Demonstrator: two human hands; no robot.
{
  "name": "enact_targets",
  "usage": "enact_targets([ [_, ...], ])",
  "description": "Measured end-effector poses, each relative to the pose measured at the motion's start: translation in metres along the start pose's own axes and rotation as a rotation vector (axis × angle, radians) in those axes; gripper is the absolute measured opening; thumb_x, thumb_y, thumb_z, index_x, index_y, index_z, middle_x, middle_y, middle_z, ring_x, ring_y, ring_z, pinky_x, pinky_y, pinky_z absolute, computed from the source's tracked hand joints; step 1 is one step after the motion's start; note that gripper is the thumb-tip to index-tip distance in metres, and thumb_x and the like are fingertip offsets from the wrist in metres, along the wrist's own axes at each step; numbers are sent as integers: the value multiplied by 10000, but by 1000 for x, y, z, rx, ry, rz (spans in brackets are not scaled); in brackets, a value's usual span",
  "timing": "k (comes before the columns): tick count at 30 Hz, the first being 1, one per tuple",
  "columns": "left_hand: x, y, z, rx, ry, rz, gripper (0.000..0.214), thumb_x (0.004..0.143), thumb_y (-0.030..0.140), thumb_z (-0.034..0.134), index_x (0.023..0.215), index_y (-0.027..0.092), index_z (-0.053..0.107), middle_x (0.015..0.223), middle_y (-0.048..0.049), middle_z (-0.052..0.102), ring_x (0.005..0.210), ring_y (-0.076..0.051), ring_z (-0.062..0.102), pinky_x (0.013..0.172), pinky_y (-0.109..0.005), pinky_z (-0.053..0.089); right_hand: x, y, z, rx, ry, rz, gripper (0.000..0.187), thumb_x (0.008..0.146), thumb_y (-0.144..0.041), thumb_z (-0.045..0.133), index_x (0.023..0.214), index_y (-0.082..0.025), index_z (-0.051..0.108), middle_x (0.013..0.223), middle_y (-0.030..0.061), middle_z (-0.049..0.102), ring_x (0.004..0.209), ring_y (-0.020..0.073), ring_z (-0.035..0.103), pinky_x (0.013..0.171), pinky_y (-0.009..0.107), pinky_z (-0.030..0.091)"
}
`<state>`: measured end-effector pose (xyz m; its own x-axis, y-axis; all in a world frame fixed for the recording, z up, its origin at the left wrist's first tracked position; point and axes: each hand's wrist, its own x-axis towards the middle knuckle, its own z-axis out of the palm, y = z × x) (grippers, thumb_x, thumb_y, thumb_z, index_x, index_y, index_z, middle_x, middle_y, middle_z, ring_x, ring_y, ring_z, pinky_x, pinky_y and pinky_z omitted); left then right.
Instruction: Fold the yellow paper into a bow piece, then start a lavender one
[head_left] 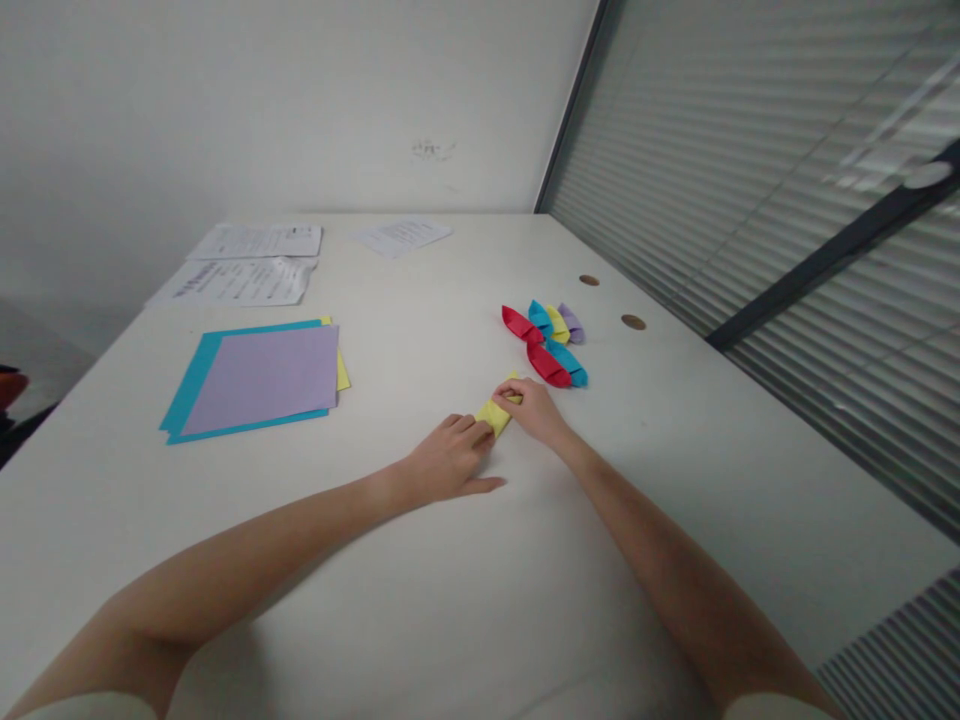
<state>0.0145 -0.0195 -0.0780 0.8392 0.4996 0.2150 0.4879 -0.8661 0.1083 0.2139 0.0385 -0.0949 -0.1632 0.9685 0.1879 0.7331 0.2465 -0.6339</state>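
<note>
A narrow folded yellow paper [494,409] lies on the white table [420,580] between my two hands. My left hand [448,459] rests on its near end, fingers curled and pressing it down. My right hand [531,407] pinches the paper's far end with bent fingers. Just beyond my right hand lies a cluster of several finished folded paper shapes [550,342] in red, blue, yellow and purple.
A stack of flat coloured sheets [259,380], purple on top over blue and yellow, lies to the left. Printed white papers [240,280] lie at the far left and another one [403,236] at the back. Two round cable holes [633,321] sit near the glass wall with blinds on the right.
</note>
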Motion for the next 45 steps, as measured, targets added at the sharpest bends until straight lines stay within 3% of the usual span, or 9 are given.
enact_targets([
  [4,0,0,-1,-25,-6,-8,550,898,612,438,1016,107,622,1047,-140,593,932,-263,557,861,-417,460,1,1,1,-2,3,6,65,789,-226,654,762,-198,706,765,34,728,770,185,632,747,301,432],
  [9,-1,-1,0,-33,21,-4,581,892,605,460,1117,87,598,1266,-197,536,1036,-288,559,910,-435,448,1,1,2,-9,-4,17,72,788,-238,657,768,-192,708,763,38,728,773,188,630,743,302,427],
  [26,-1,-1,-3,-19,15,0,525,893,592,464,1075,121,608,1143,-164,620,950,-274,544,848,-427,454,-2,-1,-3,-19,-40,-25,103,818,-279,638,798,-202,704,826,38,729,828,189,622,774,309,436],
  [33,-1,2,2,26,-1,17,543,914,572,424,1034,82,627,1064,-160,626,906,-270,567,863,-417,466,0,-3,-2,-58,-45,32,66,786,-248,670,775,-194,705,813,43,725,831,199,614,762,314,424],
  [45,-3,-1,5,-21,65,-2,474,900,553,460,969,120,641,957,-128,617,896,-252,580,847,-417,479,1,-2,-2,-50,-40,18,64,781,-250,663,751,-203,695,806,37,726,826,194,614,769,313,430],
])
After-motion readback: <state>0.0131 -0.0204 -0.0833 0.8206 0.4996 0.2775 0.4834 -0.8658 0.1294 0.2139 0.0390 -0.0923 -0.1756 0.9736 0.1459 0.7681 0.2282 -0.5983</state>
